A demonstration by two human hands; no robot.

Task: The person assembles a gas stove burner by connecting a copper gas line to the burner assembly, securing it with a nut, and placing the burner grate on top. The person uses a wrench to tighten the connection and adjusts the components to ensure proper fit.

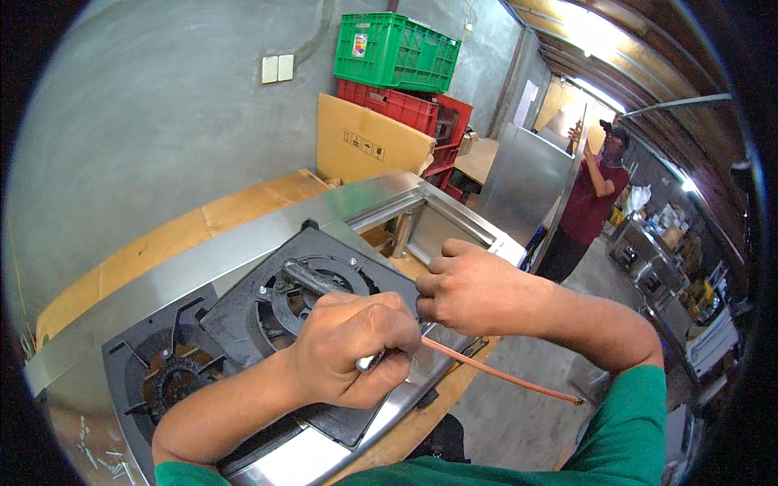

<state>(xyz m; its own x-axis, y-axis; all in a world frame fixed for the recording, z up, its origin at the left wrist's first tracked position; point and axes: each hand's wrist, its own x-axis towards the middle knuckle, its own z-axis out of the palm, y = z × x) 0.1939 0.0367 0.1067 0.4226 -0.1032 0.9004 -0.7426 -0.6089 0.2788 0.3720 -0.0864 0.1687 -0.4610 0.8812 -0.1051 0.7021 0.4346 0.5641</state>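
Note:
My left hand [352,344] is closed in a fist around a shiny metal tool [370,361], of which only a short end shows below the fingers. Just beyond it my right hand [466,283] is closed too, fingers curled down; what they hold is hidden. From beneath the hands a thin copper-coloured tube [502,375] runs out to the right, its end free over the floor. Under my left hand lies a black burner grate plate [243,312], tilted across the stove, with a dark burner pipe [312,279] on it.
A second black burner [174,381] sits at the left of the steel stovetop [296,462]. Small screws [105,462] lie at lower left. Behind are a cardboard sheet [365,146], a green crate [397,53] and red crates [397,109]. Another person [592,190] stands at far right.

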